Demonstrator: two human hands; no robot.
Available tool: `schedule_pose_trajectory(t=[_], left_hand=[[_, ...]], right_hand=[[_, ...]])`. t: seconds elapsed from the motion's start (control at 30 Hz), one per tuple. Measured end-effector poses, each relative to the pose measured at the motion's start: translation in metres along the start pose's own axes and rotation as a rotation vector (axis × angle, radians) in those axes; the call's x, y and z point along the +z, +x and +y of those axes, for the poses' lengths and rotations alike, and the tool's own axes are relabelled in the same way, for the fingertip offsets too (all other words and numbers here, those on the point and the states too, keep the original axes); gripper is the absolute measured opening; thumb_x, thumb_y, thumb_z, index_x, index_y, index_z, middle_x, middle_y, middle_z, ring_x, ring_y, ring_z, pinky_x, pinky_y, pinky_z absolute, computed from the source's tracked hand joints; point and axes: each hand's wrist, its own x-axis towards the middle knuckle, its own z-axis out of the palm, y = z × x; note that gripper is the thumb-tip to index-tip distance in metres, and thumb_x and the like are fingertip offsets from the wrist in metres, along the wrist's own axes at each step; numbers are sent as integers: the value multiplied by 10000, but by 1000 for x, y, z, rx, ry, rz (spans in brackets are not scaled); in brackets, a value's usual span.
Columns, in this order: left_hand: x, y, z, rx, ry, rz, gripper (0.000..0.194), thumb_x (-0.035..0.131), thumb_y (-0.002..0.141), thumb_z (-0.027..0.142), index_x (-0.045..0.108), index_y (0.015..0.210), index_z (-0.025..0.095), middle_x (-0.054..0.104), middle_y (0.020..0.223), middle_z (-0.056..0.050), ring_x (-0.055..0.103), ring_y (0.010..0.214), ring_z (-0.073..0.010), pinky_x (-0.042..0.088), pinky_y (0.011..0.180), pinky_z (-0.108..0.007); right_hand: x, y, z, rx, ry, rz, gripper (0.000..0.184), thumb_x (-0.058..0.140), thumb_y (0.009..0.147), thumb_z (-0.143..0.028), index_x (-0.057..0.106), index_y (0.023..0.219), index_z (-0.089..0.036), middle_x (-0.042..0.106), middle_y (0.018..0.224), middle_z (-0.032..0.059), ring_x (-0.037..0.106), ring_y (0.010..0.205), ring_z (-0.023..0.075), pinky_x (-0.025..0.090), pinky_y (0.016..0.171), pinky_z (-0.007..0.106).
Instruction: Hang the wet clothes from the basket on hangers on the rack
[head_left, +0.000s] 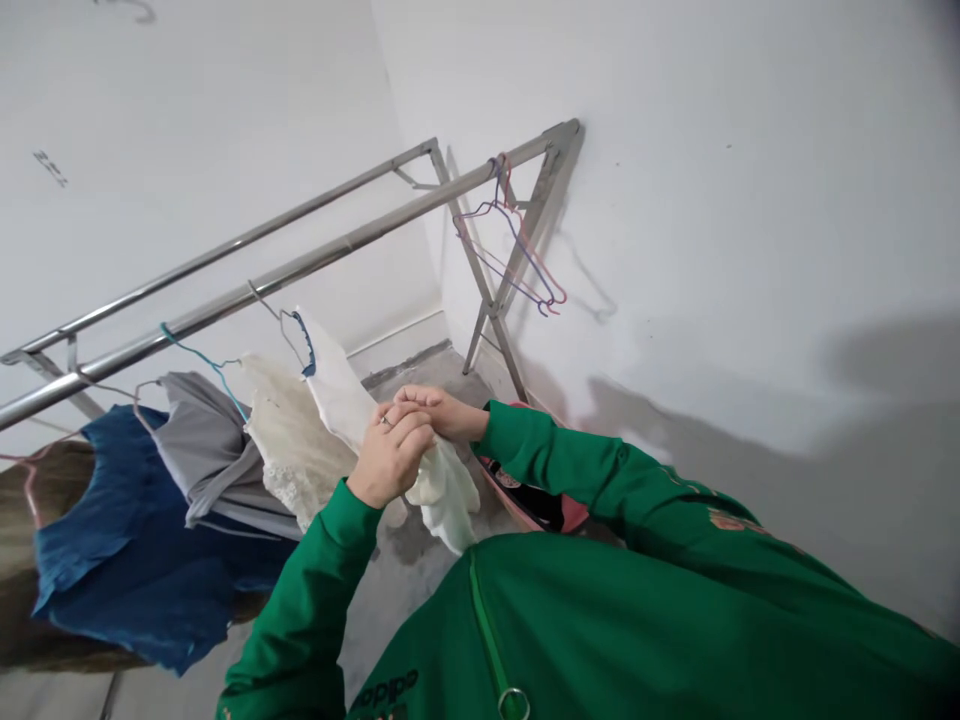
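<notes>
My left hand (391, 455) and my right hand (436, 410) meet in front of my chest, both closed on a white garment (352, 405). That garment hangs from a wire hanger (289, 325) hooked on the metal rail (300, 268). Its lower part (450, 500) droops below my hands. Both arms wear green sleeves. A ring shows on a left finger.
Along the rail to the left hang a cream lace garment (289, 445), a grey one (206, 450), a blue one (124, 560) and a brown one (22, 560). Several empty coloured hangers (517, 250) hang at the rail's far end. A pink basket (536, 500) sits by the white wall.
</notes>
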Motion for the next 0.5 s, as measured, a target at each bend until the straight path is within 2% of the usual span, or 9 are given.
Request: schedule_pose_trajectory(t=[0.07, 0.1, 0.13, 0.17, 0.23, 0.27, 0.33, 0.4, 0.5], left_hand=[[4, -1, 2, -133, -50, 95, 127, 400, 928, 125, 510, 891, 177, 634, 784, -47, 596, 750, -153, 457, 688, -285], [5, -2, 2, -186, -43, 127, 134, 380, 935, 124, 494, 892, 181, 603, 735, -27, 565, 669, -137, 434, 622, -257], [4, -3, 1, -227, -12, 145, 137, 370, 942, 131, 484, 890, 185, 572, 699, -10, 532, 608, -127, 404, 571, -242], [2, -3, 0, -257, 39, 146, 135, 370, 948, 142, 480, 885, 189, 548, 675, 2, 508, 574, -124, 380, 543, -237], [-1, -3, -2, -284, 142, 111, 130, 380, 957, 165, 476, 874, 192, 529, 663, 7, 506, 571, -130, 378, 541, -238], [-2, -2, -2, -292, 179, 81, 131, 382, 962, 176, 475, 871, 192, 537, 672, 0, 518, 589, -136, 389, 553, -241], [-1, -1, -1, -307, 217, 17, 146, 378, 971, 201, 478, 865, 192, 548, 681, -11, 534, 609, -150, 398, 560, -249], [3, 0, 0, -338, 207, -61, 178, 360, 978, 220, 481, 849, 195, 551, 678, -16, 541, 610, -159, 393, 552, -259], [8, -1, 3, -414, 177, -166, 216, 337, 981, 233, 479, 821, 202, 556, 676, -21, 550, 611, -169, 389, 551, -270]], right_hand=[[-15, 1, -12, -55, -279, -73, 405, 542, 854, -550, 492, 933, -156, 543, 837, 22, 494, 742, 116, 428, 695, 257], [-27, 1, -22, -96, -479, -56, 340, 507, 890, -484, 506, 957, -151, 564, 876, 44, 511, 780, 134, 438, 740, 281], [-42, 2, -36, -138, -700, 17, 272, 487, 910, -407, 519, 984, -146, 582, 926, 68, 524, 831, 153, 440, 792, 306], [-59, 3, -51, -178, -926, 149, 224, 489, 910, -338, 530, 1011, -142, 591, 985, 91, 530, 891, 175, 431, 849, 334], [-99, 4, -85, -181, -1296, 517, 236, 504, 902, -271, 540, 1081, -121, 578, 1115, 149, 511, 1034, 232, 400, 934, 383], [-120, 4, -101, -124, -1446, 667, 296, 553, 882, -294, 544, 1106, -100, 561, 1161, 180, 486, 1099, 274, 380, 962, 415], [-157, 4, -124, 51, -1658, 839, 413, 606, 856, -343, 544, 1138, -48, 535, 1201, 235, 451, 1150, 341, 367, 960, 466], [-186, 3, -133, 229, -1764, 882, 457, 630, 843, -337, 540, 1153, -14, 526, 1211, 265, 438, 1161, 368, 365, 940, 477], [-210, 1, -128, 405, -1719, 856, 317, 584, 857, -206, 558, 1115, -24, 577, 1121, 247, 495, 1085, 320, 370, 892, 433]])
